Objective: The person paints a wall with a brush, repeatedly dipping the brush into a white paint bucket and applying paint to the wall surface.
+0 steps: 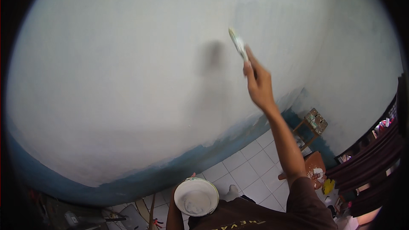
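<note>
My right hand [258,83] is raised against the wall [128,81] and grips a paintbrush [237,43], whose bristles touch the whitish painted surface. The brush and hand cast a dark shadow on the wall to the left. My left hand [192,175] is mostly hidden behind a small round pail of white paint [196,196], which it holds up near my chest. Only a fingertip shows above the pail's rim. The wall is white above, with a dark blue band along its bottom.
A white tiled floor [251,168] lies below. A small paint-spattered wooden stool [314,122] stands by the corner at the right. An orange stool [314,167] with small items stands beside it. Dark curtains [375,153] hang at the far right. Clutter lies at the lower left.
</note>
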A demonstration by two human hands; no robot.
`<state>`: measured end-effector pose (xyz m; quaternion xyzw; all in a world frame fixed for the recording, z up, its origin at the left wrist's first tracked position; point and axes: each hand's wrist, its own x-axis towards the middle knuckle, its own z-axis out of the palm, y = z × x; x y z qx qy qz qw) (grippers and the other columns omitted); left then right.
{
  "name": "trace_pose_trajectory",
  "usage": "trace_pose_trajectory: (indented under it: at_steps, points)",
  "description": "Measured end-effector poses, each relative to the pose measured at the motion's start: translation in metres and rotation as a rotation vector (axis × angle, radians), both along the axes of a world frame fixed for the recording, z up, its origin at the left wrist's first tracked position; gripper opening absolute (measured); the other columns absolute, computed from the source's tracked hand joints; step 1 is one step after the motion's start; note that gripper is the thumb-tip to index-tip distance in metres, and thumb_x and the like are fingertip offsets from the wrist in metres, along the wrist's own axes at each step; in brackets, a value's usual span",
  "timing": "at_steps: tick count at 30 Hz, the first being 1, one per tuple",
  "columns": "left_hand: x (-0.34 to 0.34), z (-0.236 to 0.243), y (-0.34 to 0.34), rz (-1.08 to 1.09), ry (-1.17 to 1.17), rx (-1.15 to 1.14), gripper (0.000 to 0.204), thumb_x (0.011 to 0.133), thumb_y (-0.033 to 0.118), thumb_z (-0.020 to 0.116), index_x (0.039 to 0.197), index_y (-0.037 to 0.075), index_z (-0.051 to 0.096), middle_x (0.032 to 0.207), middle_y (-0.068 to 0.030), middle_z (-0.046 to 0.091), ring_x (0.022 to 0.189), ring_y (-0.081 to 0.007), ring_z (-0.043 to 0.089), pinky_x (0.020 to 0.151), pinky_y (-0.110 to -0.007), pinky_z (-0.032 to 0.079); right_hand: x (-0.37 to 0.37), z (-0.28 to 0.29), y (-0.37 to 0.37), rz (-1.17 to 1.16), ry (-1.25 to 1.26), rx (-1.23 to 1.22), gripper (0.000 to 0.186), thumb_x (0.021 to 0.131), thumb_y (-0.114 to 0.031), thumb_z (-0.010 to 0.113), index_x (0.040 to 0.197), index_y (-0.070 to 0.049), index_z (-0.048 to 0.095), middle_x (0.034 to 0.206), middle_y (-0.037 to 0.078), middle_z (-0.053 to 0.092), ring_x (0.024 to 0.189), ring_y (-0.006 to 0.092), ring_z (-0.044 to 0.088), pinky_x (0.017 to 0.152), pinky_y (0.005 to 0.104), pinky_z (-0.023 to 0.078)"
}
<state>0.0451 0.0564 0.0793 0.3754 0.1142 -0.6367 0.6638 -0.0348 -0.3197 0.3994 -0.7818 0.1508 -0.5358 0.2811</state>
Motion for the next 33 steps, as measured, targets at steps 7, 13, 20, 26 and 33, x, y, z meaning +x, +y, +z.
trace_pose_trajectory:
  at_steps: [7, 13, 20, 26, 33]
  points:
    - [0.010, -0.041, 0.008, -0.161, 0.144, 0.025, 0.042, 0.099, 0.051, 0.062, 0.093, 0.012, 0.074, 0.079, -0.0043, 0.074, 0.065, -0.0181, 0.069, 0.067, -0.038, 0.059, 0.087, 0.034, -0.019, -0.288, 0.141, -0.510, 0.060, 0.094, -0.006, 0.061, 0.152, -0.017, 0.048, 0.077, 0.015, 0.060, 0.060, 0.0295, 0.058, 0.061, 0.0403, 0.051]
    - [0.014, -0.055, 0.012, -0.105, 0.045, 0.011, 0.036, 0.100, 0.047, 0.061, 0.104, 0.012, 0.072, 0.083, -0.0034, 0.073, 0.067, -0.0169, 0.069, 0.069, -0.037, 0.059, 0.110, -0.070, -0.006, -0.335, 0.121, -0.512, 0.075, 0.091, -0.005, 0.064, 0.159, -0.008, 0.031, 0.074, 0.011, 0.052, 0.048, 0.0261, 0.053, 0.043, 0.0386, 0.047]
    - [0.013, -0.060, 0.011, -0.118, 0.028, -0.013, 0.034, 0.102, 0.041, 0.061, 0.117, 0.012, 0.069, 0.086, -0.0024, 0.073, 0.070, -0.0155, 0.069, 0.072, -0.035, 0.059, 0.069, -0.128, 0.027, -0.282, 0.432, -0.372, 0.071, 0.094, -0.005, 0.064, 0.158, -0.008, 0.033, 0.071, 0.012, 0.053, 0.052, 0.0296, 0.054, 0.049, 0.0426, 0.048]
    - [0.016, -0.060, 0.011, -0.093, -0.040, -0.038, 0.035, 0.103, 0.037, 0.060, 0.128, 0.013, 0.067, 0.090, -0.0015, 0.073, 0.072, -0.0143, 0.069, 0.075, -0.033, 0.059, 0.024, -0.084, 0.032, -0.068, 0.427, -0.367, 0.046, 0.097, -0.011, 0.060, 0.141, -0.002, 0.047, 0.070, 0.020, 0.060, 0.056, 0.0379, 0.060, 0.051, 0.0477, 0.048]
    - [0.010, -0.064, 0.011, -0.002, -0.244, -0.017, 0.037, 0.103, 0.035, 0.061, 0.130, 0.010, 0.066, 0.091, -0.0005, 0.072, 0.073, -0.0121, 0.068, 0.076, -0.031, 0.058, 0.046, 0.003, 0.032, -0.170, 0.146, -0.194, 0.020, 0.104, -0.016, 0.053, 0.096, 0.002, 0.048, 0.058, 0.022, 0.057, 0.055, 0.0432, 0.060, 0.051, 0.0514, 0.045]
